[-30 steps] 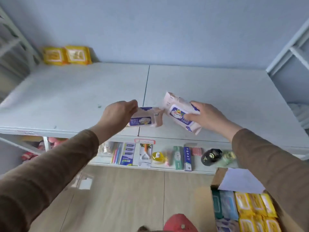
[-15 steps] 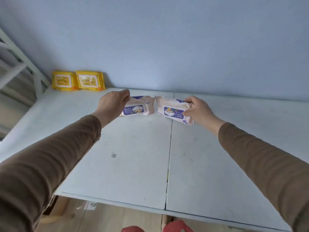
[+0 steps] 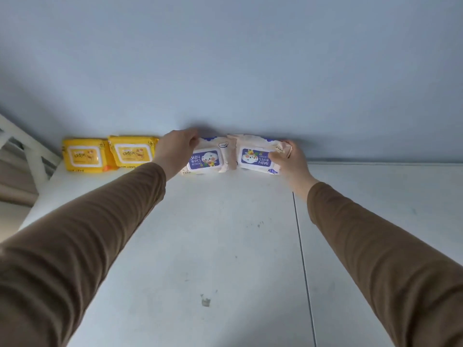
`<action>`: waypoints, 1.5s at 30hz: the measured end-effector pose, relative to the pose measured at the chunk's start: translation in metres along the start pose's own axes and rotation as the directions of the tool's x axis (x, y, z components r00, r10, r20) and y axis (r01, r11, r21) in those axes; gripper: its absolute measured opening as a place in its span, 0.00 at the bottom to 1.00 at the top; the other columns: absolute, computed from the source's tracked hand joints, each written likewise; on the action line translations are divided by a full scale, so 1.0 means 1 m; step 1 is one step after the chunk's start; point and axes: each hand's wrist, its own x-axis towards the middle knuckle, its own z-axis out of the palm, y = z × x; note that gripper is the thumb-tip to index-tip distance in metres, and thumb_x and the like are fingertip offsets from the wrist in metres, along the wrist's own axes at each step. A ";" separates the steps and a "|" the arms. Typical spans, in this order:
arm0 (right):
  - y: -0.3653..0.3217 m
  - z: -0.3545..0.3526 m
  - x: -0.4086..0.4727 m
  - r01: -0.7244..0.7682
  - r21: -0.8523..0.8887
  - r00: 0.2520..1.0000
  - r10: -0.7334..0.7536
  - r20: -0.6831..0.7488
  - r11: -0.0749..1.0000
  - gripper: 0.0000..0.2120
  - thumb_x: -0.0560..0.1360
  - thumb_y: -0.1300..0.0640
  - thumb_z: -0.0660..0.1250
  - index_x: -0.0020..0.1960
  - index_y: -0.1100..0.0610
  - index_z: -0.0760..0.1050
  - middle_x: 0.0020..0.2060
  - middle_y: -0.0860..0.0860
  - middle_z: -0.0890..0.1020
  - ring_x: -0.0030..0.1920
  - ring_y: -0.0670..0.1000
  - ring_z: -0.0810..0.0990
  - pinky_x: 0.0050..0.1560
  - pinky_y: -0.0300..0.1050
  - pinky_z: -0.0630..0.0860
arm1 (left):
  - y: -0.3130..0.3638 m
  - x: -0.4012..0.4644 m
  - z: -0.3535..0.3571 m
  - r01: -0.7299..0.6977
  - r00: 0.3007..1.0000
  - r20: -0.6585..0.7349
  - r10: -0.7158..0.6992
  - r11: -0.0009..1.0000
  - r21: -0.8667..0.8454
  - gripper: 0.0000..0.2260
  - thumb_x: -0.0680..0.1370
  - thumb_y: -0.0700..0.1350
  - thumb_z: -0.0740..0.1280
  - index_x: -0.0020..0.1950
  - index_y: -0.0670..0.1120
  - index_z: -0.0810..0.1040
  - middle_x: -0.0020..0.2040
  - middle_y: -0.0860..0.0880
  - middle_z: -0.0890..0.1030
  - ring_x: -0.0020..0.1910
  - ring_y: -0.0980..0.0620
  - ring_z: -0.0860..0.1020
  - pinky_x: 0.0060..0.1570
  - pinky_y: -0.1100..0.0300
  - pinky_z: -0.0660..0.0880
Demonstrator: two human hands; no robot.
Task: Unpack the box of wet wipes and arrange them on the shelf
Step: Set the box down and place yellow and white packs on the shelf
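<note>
— What do I see here besides the job itself?

— Mostly a pale blue wall [image 3: 225, 58], plain, filling the whole upper half of the frame from edge to edge.

— And off to the side?

— At the left edge I see a white slanted bar [image 3: 15, 128] of some frame, running down toward the right, with a tan-brown surface [image 3: 15, 184] behind it. What that surface is, I cannot tell.

Four wipe packs [image 3: 208, 158] row along shelf [image 3: 225, 246] back, seemingly against wall [image 3: 225, 71].

"BABY WIPES" on both pink packs [image 3: 208, 159] [image 3: 258, 156]; "wipes" on yellow packs [image 3: 84, 155]
</note>
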 end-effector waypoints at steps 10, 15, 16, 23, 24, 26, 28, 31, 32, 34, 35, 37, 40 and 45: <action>0.015 0.013 0.011 -0.004 -0.055 0.999 0.002 -0.042 0.998 0.27 0.69 0.63 0.78 0.65 0.55 0.72 0.57 0.51 0.83 0.55 0.51 0.84 0.57 0.53 0.81 | -0.031 0.011 0.018 -0.314 0.949 0.006 0.314 0.946 0.082 0.22 0.70 0.60 0.74 0.55 0.48 0.74 0.49 0.50 0.80 0.51 0.44 0.77 0.43 0.53 0.68; 0.014 0.010 0.013 0.003 -0.090 1.000 -0.004 -0.012 0.996 0.27 0.69 0.64 0.78 0.65 0.54 0.72 0.58 0.53 0.83 0.54 0.51 0.85 0.55 0.54 0.82 | -0.040 0.011 0.022 -0.277 0.952 -0.106 0.289 0.955 0.110 0.18 0.72 0.57 0.72 0.51 0.47 0.72 0.45 0.48 0.80 0.47 0.43 0.76 0.43 0.52 0.68; 0.014 0.010 0.012 0.012 -0.093 1.000 -0.014 -0.025 0.996 0.27 0.70 0.65 0.77 0.65 0.54 0.72 0.58 0.53 0.82 0.53 0.49 0.85 0.52 0.50 0.82 | -0.039 0.009 0.025 -0.278 0.950 -0.125 0.286 0.957 0.083 0.18 0.74 0.58 0.71 0.50 0.46 0.71 0.44 0.48 0.80 0.45 0.42 0.76 0.42 0.52 0.67; 0.021 0.016 0.012 0.065 -0.233 0.983 -0.102 -0.150 0.970 0.22 0.69 0.56 0.77 0.56 0.40 0.73 0.55 0.44 0.83 0.54 0.46 0.83 0.58 0.52 0.79 | -0.024 0.009 0.035 -0.197 0.969 -0.152 0.197 0.980 0.015 0.17 0.74 0.56 0.72 0.50 0.47 0.70 0.45 0.47 0.81 0.45 0.42 0.77 0.45 0.51 0.69; 0.024 0.018 0.012 0.069 -0.258 0.979 -0.115 -0.167 0.964 0.22 0.68 0.54 0.77 0.58 0.40 0.73 0.55 0.44 0.83 0.55 0.47 0.83 0.59 0.52 0.78 | -0.023 0.009 0.038 -0.184 0.970 -0.158 0.185 0.983 0.019 0.17 0.74 0.56 0.72 0.51 0.47 0.70 0.45 0.48 0.81 0.45 0.43 0.77 0.46 0.51 0.70; 0.023 0.023 0.010 0.057 -0.296 0.972 -0.121 -0.201 0.953 0.24 0.70 0.53 0.76 0.62 0.45 0.72 0.57 0.45 0.82 0.55 0.48 0.82 0.58 0.48 0.77 | -0.021 0.008 0.041 -0.160 0.974 -0.160 0.163 0.987 0.028 0.17 0.74 0.57 0.71 0.52 0.48 0.70 0.46 0.48 0.81 0.47 0.44 0.77 0.47 0.50 0.70; 0.021 0.026 0.008 0.043 -0.341 0.965 -0.128 -0.231 0.939 0.25 0.70 0.53 0.76 0.65 0.48 0.71 0.57 0.45 0.82 0.54 0.48 0.82 0.56 0.45 0.77 | -0.020 0.007 0.041 -0.145 0.978 -0.151 0.146 0.989 0.016 0.17 0.73 0.56 0.72 0.52 0.48 0.70 0.47 0.49 0.81 0.48 0.43 0.77 0.48 0.50 0.71; 0.018 0.025 0.000 -0.018 -0.363 0.952 -0.096 -0.292 0.932 0.27 0.68 0.50 0.78 0.62 0.50 0.70 0.56 0.47 0.81 0.54 0.50 0.81 0.56 0.46 0.77 | -0.018 0.001 0.035 -0.151 0.978 -0.147 0.149 0.988 -0.005 0.19 0.72 0.55 0.73 0.54 0.48 0.70 0.50 0.48 0.80 0.50 0.44 0.76 0.48 0.49 0.73; 0.016 0.024 -0.004 -0.046 -0.379 0.946 -0.081 -0.313 0.924 0.26 0.66 0.50 0.78 0.59 0.51 0.70 0.55 0.48 0.81 0.55 0.52 0.81 0.56 0.49 0.77 | -0.017 -0.001 0.032 -0.160 0.976 -0.154 0.157 0.987 -0.006 0.20 0.72 0.53 0.74 0.55 0.47 0.70 0.52 0.48 0.79 0.51 0.43 0.74 0.48 0.50 0.73; 0.016 0.018 -0.013 -0.075 -0.430 0.943 -0.076 -0.324 0.900 0.27 0.62 0.47 0.77 0.55 0.52 0.70 0.52 0.49 0.81 0.55 0.55 0.79 0.56 0.54 0.78 | -0.013 -0.008 0.027 -0.186 0.966 -0.184 0.184 0.983 0.008 0.22 0.70 0.50 0.76 0.58 0.46 0.70 0.54 0.47 0.76 0.52 0.43 0.72 0.49 0.50 0.72; 0.017 0.014 -0.019 -0.077 -0.460 0.945 -0.082 -0.316 0.884 0.27 0.61 0.46 0.76 0.56 0.53 0.71 0.52 0.50 0.81 0.55 0.56 0.78 0.57 0.55 0.77 | -0.010 -0.012 0.023 -0.197 0.960 -0.199 0.195 0.980 0.010 0.23 0.70 0.49 0.76 0.60 0.46 0.70 0.56 0.46 0.75 0.53 0.43 0.72 0.51 0.50 0.72; 0.014 0.006 -0.036 -0.062 -0.527 0.952 -0.109 -0.287 0.848 0.28 0.66 0.49 0.76 0.61 0.55 0.71 0.56 0.53 0.79 0.59 0.57 0.76 0.61 0.54 0.74 | -0.003 -0.020 0.018 -0.223 0.951 -0.217 0.219 0.975 0.008 0.23 0.71 0.46 0.75 0.61 0.46 0.71 0.57 0.46 0.75 0.55 0.43 0.72 0.52 0.50 0.72; 0.012 -0.013 -0.064 -0.038 -0.603 0.955 -0.149 -0.258 0.797 0.27 0.72 0.52 0.73 0.66 0.58 0.70 0.61 0.55 0.76 0.63 0.57 0.71 0.62 0.50 0.71 | 0.017 -0.038 0.015 -0.276 0.939 -0.217 0.268 0.961 -0.006 0.23 0.71 0.45 0.75 0.63 0.45 0.72 0.58 0.45 0.75 0.56 0.42 0.72 0.54 0.49 0.72; 0.017 -0.065 -0.125 -0.009 -0.695 0.962 -0.182 -0.201 0.719 0.22 0.74 0.54 0.69 0.66 0.56 0.70 0.62 0.54 0.74 0.64 0.56 0.69 0.61 0.47 0.68 | 0.072 -0.078 0.030 -0.341 0.937 -0.111 0.332 0.937 -0.077 0.19 0.74 0.47 0.72 0.63 0.44 0.74 0.58 0.45 0.76 0.59 0.42 0.72 0.56 0.48 0.72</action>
